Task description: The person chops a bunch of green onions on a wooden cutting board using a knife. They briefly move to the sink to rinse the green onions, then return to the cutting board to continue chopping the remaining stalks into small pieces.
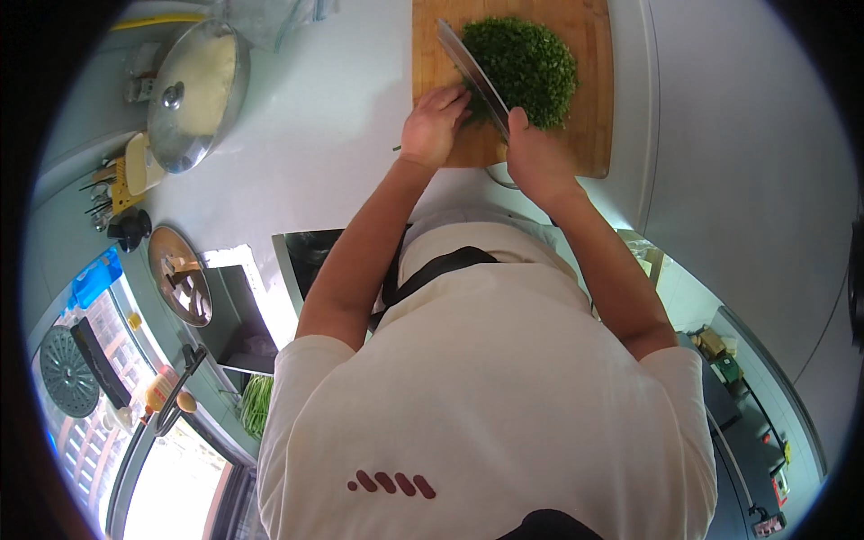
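Observation:
A wooden cutting board point(513, 154) lies on the white countertop in front of me, with a large mound of finely chopped green herbs point(523, 71) on it. My right hand point(543, 158) grips the handle of a broad-bladed kitchen knife point(474, 75). Its blade slants up and to the left along the mound's left edge. Left of the blade, my left hand point(435, 128) rests on the board with fingertips curled onto some greens point(478, 110). Those fingers stay close beside the blade, and the hand partly hides what is under them.
A pan with a glass lid point(169, 94) holds something pale at the far left. Plastic bags point(270, 17) lie behind it. A round lid point(179, 275) leans near the sink point(246, 310). Long green stalks point(256, 405) lie past the sink, by the window.

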`<state>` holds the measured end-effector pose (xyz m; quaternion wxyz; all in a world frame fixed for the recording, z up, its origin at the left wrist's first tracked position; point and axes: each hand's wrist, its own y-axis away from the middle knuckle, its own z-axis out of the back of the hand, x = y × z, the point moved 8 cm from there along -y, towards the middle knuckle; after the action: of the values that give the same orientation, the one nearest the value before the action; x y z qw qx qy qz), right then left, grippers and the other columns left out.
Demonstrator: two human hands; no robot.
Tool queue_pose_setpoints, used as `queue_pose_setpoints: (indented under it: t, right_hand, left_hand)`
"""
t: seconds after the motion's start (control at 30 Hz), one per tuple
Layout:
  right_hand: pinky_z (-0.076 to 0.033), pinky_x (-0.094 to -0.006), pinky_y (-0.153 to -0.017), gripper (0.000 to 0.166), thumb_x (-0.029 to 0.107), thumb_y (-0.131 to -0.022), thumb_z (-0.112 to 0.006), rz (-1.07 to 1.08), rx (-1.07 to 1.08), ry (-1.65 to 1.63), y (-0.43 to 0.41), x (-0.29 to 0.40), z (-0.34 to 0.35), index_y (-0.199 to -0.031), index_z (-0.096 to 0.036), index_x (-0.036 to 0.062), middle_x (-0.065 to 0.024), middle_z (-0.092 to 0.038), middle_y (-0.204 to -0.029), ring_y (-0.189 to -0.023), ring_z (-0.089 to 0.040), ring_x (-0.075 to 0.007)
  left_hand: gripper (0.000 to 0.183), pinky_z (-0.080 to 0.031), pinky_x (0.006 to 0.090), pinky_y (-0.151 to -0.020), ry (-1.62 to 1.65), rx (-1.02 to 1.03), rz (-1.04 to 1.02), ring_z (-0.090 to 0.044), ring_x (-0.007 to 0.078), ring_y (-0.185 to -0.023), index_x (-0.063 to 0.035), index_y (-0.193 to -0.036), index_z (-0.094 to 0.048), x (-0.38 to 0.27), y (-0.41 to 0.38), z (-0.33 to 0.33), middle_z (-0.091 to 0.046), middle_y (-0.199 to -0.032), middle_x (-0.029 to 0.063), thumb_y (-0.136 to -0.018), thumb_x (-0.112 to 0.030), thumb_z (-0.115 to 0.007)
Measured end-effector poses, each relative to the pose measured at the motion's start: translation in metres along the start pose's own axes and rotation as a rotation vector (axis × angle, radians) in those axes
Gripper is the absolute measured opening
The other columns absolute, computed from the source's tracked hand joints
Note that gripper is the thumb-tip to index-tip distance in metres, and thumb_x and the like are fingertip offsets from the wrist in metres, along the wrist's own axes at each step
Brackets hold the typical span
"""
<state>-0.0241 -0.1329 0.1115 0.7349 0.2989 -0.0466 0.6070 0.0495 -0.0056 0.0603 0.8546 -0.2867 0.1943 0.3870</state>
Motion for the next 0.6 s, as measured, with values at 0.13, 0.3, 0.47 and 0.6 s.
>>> queue_pose_setpoints:
  t: [0.13,0.3,0.47,0.6]
  right_hand:
    - [-0.046,-0.0569,-0.070,0.021,0.009,-0.094,-0.046,-0.068,0.020,-0.154,-0.001,-0.023,-0.007,-0.111,-0.038,-0.0005,-0.0300,-0.063,-0.085,-0.079,-0.061,-0.0489]
    - [-0.047,-0.0564,-0.068,0.018,0.004,-0.091,-0.043,-0.006,-0.023,-0.110,0.013,-0.007,0.013,-0.107,-0.038,-0.0012,-0.0295,-0.063,-0.083,-0.078,-0.062,-0.0481]
    - [-0.049,-0.0557,-0.069,0.015,0.000,-0.088,-0.041,-0.009,0.044,-0.051,0.011,-0.002,0.009,-0.103,-0.040,-0.0016,-0.0289,-0.064,-0.083,-0.080,-0.063,-0.0468]
    - [-0.049,-0.0552,-0.072,0.017,-0.001,-0.087,-0.042,-0.021,0.083,-0.012,0.009,-0.001,0.005,-0.104,-0.041,-0.0017,-0.0288,-0.064,-0.085,-0.083,-0.064,-0.0469]
  left_hand:
    - [0.030,-0.050,0.0375,-0.090,0.027,0.013,0.032,-0.061,0.0282,-0.105,-0.0076,-0.110,-0.068,-0.003,-0.001,0.005,-0.066,-0.112,0.0076,-0.081,-0.016,-0.071]
    - [0.031,-0.049,0.0376,-0.091,0.051,0.051,0.134,-0.061,0.0302,-0.105,-0.0070,-0.109,-0.067,-0.002,-0.003,0.009,-0.065,-0.113,0.0097,-0.081,-0.019,-0.073]
    - [0.028,-0.050,0.0382,-0.089,0.056,0.069,0.083,-0.061,0.0303,-0.104,-0.0064,-0.105,-0.069,0.000,-0.005,0.010,-0.066,-0.111,0.0101,-0.080,-0.017,-0.074]
    - [0.024,-0.051,0.0383,-0.087,0.079,0.037,0.044,-0.062,0.0297,-0.102,-0.0062,-0.100,-0.070,0.003,-0.002,0.006,-0.067,-0.106,0.0092,-0.078,-0.015,-0.073]
